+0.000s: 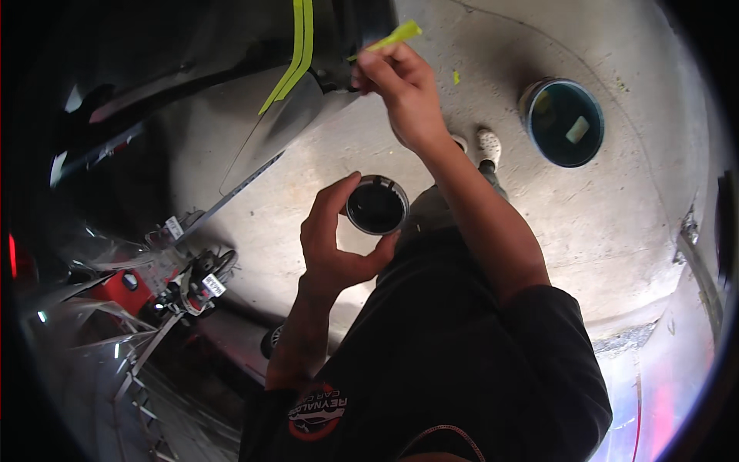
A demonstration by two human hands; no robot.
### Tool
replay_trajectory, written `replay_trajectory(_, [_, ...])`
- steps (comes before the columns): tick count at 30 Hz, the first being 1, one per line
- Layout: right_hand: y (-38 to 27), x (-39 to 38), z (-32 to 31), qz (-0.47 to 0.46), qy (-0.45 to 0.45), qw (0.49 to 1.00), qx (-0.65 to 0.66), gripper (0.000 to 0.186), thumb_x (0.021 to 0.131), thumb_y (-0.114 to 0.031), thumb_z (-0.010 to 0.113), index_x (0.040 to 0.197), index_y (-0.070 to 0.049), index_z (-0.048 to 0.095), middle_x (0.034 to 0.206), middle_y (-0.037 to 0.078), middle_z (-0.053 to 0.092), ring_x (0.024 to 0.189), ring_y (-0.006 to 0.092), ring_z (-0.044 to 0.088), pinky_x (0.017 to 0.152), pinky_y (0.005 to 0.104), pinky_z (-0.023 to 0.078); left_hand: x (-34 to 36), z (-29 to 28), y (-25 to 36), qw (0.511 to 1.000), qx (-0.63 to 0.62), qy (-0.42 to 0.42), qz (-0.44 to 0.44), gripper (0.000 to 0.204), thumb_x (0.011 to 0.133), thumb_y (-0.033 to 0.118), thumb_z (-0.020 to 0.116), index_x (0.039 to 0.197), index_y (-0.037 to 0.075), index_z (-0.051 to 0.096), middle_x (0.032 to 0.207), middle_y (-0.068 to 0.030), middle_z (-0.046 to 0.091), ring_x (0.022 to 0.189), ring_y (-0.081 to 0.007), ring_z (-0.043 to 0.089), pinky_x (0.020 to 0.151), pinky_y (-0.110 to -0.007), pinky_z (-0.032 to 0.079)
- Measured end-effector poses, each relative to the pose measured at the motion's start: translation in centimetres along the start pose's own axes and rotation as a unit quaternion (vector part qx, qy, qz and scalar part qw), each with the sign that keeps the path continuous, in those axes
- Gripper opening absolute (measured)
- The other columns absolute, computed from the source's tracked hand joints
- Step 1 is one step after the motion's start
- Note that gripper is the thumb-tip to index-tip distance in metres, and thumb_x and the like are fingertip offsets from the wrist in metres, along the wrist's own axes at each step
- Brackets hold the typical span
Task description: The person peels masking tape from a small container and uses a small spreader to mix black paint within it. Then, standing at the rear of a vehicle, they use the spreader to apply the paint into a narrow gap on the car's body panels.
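Observation:
My left hand (336, 239) grips a small round open can (377, 206) by its sides, thumb and fingers on opposite edges. The can has a pale rim and a dark inside; what it contains is too dark to tell. Farther up, my right hand (400, 86) pinches a short strip of yellow-green tape (403, 32), whose loose end sticks out to the right. That hand is close to the edge of a dark car panel (231, 46). Two parallel lines of yellow-green masking tape (302, 38) run down the panel.
At the right, a round bucket (564, 123) on the concrete floor (570, 231) holds greenish liquid and a pale block. A tape scrap (456, 77) lies near it. A motorcycle (208, 273) and clear plastic sheeting (92, 331) are at the left.

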State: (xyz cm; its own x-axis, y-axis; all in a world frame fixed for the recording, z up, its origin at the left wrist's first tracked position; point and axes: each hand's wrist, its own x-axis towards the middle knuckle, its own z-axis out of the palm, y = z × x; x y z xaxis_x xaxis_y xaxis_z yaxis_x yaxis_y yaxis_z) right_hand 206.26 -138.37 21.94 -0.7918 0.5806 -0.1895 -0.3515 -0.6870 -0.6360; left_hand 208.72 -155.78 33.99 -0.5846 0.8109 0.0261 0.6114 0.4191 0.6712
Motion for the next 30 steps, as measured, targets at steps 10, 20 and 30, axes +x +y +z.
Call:
replay_trajectory(10, [3.3,2.4,3.7,-0.065,0.004,0.990,0.127,0.010,0.103,-0.016,0.058,0.101,-0.006,0.056,0.083,-0.002,0.057,0.072,0.0065,0.052,0.067,0.0203,0.042,-0.4,-0.8,-0.9,0.999,0.002,-0.026,-0.032,0.078,0.062,0.013,0.089,0.129,-0.005,0.054,0.113,-0.0214,0.066,0.100,-0.0311,0.070,0.086,-0.037,0.057])
replay_trajectory(20, [4.5,2.4,4.2,-0.147,-0.010,0.988,0.049,0.005,0.103,-0.010,0.057,0.101,-0.007,0.054,0.086,-0.004,0.053,0.076,0.0040,0.047,0.069,0.0208,0.040,-0.7,-1.3,-1.5,0.999,-0.013,-0.024,-0.028,0.079,0.062,0.014,0.089,0.130,-0.004,0.053,0.113,-0.0206,0.066,0.100,-0.0317,0.069,0.087,-0.039,0.057])
replay_trajectory(30, [4.1,2.4,4.2,-0.136,-0.009,0.989,0.055,0.004,0.103,-0.008,0.055,0.100,-0.006,0.053,0.086,-0.003,0.053,0.075,0.0041,0.047,0.068,0.0207,0.040,-0.9,-1.5,-2.1,0.999,-0.018,-0.041,-0.012,0.083,0.057,0.006,0.083,0.132,-0.010,0.049,0.117,-0.0238,0.062,0.104,-0.0294,0.066,0.090,-0.038,0.056])
